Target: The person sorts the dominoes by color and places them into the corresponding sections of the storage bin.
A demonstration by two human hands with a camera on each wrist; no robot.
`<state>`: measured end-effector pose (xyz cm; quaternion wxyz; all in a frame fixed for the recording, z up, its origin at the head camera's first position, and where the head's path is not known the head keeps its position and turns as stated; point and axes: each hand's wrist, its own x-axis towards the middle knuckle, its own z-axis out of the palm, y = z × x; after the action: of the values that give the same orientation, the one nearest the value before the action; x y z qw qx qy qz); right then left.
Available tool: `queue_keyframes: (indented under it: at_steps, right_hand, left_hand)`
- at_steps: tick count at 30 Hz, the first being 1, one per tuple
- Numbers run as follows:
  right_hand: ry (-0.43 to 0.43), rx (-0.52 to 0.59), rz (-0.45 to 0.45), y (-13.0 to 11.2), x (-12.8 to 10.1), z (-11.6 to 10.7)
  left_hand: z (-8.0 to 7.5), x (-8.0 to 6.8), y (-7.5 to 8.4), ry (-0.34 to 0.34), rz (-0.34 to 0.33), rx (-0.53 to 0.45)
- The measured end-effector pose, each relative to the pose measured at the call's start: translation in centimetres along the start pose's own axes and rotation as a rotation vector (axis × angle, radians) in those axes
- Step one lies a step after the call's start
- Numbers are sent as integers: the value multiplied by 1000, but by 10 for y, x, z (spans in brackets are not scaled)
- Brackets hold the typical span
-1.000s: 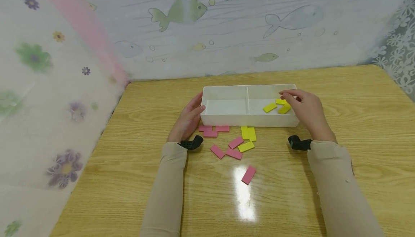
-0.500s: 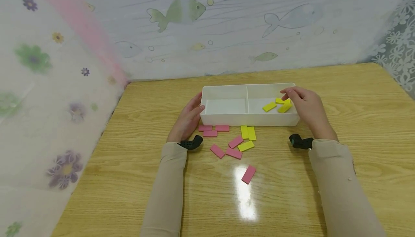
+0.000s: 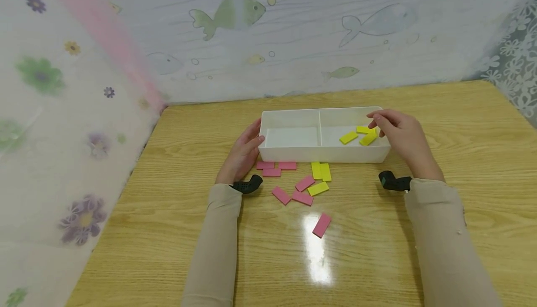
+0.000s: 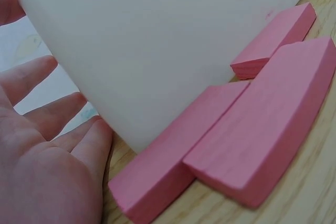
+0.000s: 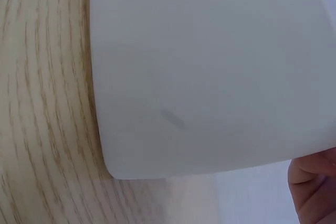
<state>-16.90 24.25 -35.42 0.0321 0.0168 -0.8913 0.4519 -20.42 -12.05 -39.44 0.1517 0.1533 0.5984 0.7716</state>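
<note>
A white two-compartment box (image 3: 268, 154) stands on the table. Its left end is held by my left hand (image 3: 242, 154), with the thumb at the front corner of the rim and the fingertips against the end wall. Over the right end hangs my right hand (image 3: 402, 136), its fingers loosely bent and nothing visible between them. Three yellow domino-like blocks (image 3: 348, 137) lie in the right compartment below its fingertips. Several pink blocks (image 3: 302, 198) and three yellow blocks (image 3: 318, 189) lie on the table before the box. Two pink blocks (image 4: 268, 124) touch in the left wrist view.
The wooden table (image 3: 189, 139) meets a wall covering (image 3: 302, 55) printed with fish behind the box. A flowered covering (image 3: 84, 157) hangs along the left side. One pink block (image 3: 321, 225) lies apart, nearer the front.
My right hand has drawn slightly to the right, away from the yellow blocks in the right compartment. The left hand, box and blocks keep their places.
</note>
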Motion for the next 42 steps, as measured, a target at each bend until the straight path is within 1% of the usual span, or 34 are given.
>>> queue_keyframes:
  at_steps: [5,9,12,14,16,22,27,29,31,34,36,38,42]
  right_hand:
    - [16,21,-32,-1,-1,-3]
    - [26,51,-37,-5,-2,-5]
    - [14,121,-30,-9,-1,-7]
    - [-9,189,-30,-12,0,-7]
    - [-37,233,-35,-15,0,-5]
    - [-167,265,-86,-26,0,3]
    - [-296,311,-122,-29,-2,3]
    - [-365,344,-129,-29,-3,2]
    - [-454,372,-133,-28,-4,2]
    - [-596,376,-128,-28,-4,4]
    - [-659,358,-122,-27,-4,6]
    - [-694,327,-123,-28,-5,7]
    - [-718,278,-131,-29,-6,9]
  left_hand:
    - [0,1,0,1,1,-4]
    - [-1,1,-1,-10,13,-4]
    - [-2,1,-2,-28,27,4]
    - [-3,1,-1,-31,32,13]
    - [-3,1,0,-33,35,23]
    - [-3,-1,3,-22,42,34]
    - [-3,2,-3,-23,28,7]
    - [-4,5,-7,-24,35,-7]
    - [-6,7,-11,-15,41,-17]
    - [-5,6,-9,-15,39,-5]
    - [-3,3,-5,-18,33,8]
    - [0,1,-2,-22,28,23]
    - [0,-1,-1,-22,27,21]
